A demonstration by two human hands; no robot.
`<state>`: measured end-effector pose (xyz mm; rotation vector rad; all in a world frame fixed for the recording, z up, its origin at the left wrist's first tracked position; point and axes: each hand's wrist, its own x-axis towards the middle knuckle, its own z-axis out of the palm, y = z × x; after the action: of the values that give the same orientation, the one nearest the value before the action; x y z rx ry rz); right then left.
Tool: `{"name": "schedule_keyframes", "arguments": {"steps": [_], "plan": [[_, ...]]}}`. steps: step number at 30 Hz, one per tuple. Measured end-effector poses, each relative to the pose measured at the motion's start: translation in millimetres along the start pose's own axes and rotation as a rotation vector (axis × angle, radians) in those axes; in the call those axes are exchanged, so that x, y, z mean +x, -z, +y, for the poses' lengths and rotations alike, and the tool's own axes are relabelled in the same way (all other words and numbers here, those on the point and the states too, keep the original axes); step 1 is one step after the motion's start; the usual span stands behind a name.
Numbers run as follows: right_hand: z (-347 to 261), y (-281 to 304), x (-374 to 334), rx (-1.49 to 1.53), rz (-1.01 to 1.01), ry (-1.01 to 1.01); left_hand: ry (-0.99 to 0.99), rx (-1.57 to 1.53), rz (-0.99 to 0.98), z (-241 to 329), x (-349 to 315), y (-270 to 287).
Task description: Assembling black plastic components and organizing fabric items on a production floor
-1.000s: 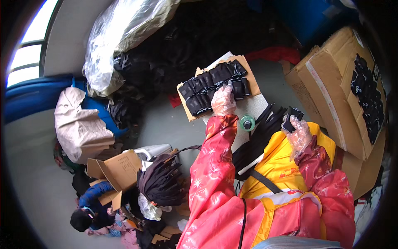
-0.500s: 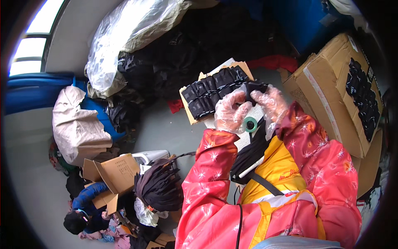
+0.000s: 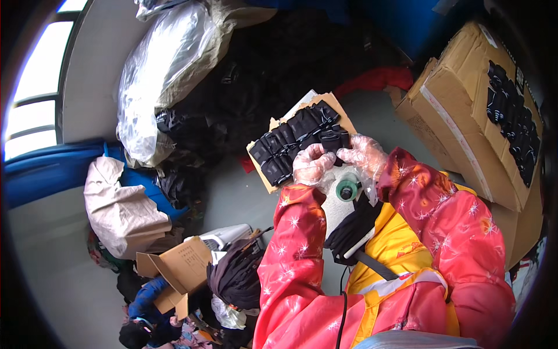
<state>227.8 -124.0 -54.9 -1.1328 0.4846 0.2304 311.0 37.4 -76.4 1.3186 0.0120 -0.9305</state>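
Observation:
Both my hands wear clear plastic gloves and meet at a small black fabric bundle [image 3: 335, 139] with pale edging. My left hand [image 3: 313, 165] is closed at the bundle's near left side, thumb and fingers pinched together. On the other side, my right hand [image 3: 367, 157] has its fingertips closed against the near edge. The bundle sits at the right end of rows of similar black bundles [image 3: 293, 129], packed side by side on a cardboard piece [image 3: 344, 118]. Below my hands, a green ring [image 3: 347, 189] with a dark centre stands on a white surface [image 3: 332, 214], beside black strips [image 3: 349, 228].
At right stands a large carton [image 3: 450, 110] with more black bundles [image 3: 512, 122] on it. An opened carton [image 3: 189, 264], dark strips [image 3: 235, 279] and another person [image 3: 148, 311] are at lower left. Plastic-covered sacks [image 3: 168, 75] lie farther back.
The black bundle has gone from being held up between my hands to the right end of the rows. My hands moved down slightly with it, and the view has shifted.

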Motion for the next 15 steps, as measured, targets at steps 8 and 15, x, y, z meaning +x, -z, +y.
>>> {"name": "schedule_keyframes", "arguments": {"steps": [8, 15], "plan": [[13, 31, 38, 0.069, 0.084, 0.032, 0.068, -0.429, 0.171, 0, 29, -8], [40, 47, 101, -0.036, 0.286, 0.204, -0.011, 0.097, 0.492, 5, 75, 13]]}}
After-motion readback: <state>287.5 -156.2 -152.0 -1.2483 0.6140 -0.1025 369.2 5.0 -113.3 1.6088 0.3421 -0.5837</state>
